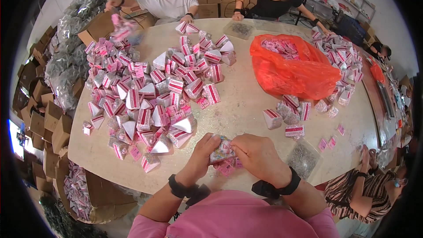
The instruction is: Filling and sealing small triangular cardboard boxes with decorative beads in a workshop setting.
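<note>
Near the table's front edge, my left hand (201, 152) is closed around a toy cake slice (222, 150) with a glittery, multicoloured face turned up. My right hand (260, 156) is closed in a pinch against the slice's right side; what lies between its fingertips is too small to make out. Just below the slice, several pink printed tags (225, 168) lie on the table, partly covered by my hands. To the left spreads a large heap of similar pink-and-white cake slices (147, 90), with pink tags mixed in.
A red plastic bag (286, 77) holding pink tags stands at the right, with more slices (295, 131) before it. A shallow clear tray (304, 161) of small metal pieces sits beside my right forearm. Co-workers sit around the pale table (246, 105); cartons (57, 123) crowd the left.
</note>
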`<state>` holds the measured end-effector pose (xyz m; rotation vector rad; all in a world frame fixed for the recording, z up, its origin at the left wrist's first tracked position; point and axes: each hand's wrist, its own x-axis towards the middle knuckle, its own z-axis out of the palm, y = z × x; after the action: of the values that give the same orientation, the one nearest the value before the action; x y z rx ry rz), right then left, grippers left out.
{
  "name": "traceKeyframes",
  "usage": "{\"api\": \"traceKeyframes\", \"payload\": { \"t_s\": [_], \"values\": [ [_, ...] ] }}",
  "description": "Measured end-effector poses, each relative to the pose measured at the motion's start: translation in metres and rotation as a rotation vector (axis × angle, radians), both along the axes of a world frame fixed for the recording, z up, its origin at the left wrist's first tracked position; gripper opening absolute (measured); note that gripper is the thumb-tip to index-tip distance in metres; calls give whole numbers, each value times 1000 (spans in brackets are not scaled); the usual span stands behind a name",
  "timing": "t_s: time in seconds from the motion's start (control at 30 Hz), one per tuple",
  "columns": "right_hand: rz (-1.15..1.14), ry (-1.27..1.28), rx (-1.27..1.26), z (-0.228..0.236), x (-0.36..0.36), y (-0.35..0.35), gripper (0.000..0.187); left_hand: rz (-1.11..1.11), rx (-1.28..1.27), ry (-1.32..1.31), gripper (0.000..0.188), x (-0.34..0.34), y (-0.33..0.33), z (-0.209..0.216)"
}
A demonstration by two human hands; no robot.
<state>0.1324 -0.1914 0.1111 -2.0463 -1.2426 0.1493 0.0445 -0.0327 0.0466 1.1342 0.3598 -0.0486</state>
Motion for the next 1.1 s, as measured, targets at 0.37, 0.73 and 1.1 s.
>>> {"api": "traceKeyframes", "payload": {
  "t_s": [0.37,0.73,1.1],
  "values": [
    [-21,-4,-32,0,1,1,8,31,-8,34,35,1,1,0],
    [-17,17,-44,-1,3,1,9,2,45,45,36,2,5,1],
    [-14,23,-49,-4,4,1,9,-24,20,70,39,3,5,-1]
  ]
}}
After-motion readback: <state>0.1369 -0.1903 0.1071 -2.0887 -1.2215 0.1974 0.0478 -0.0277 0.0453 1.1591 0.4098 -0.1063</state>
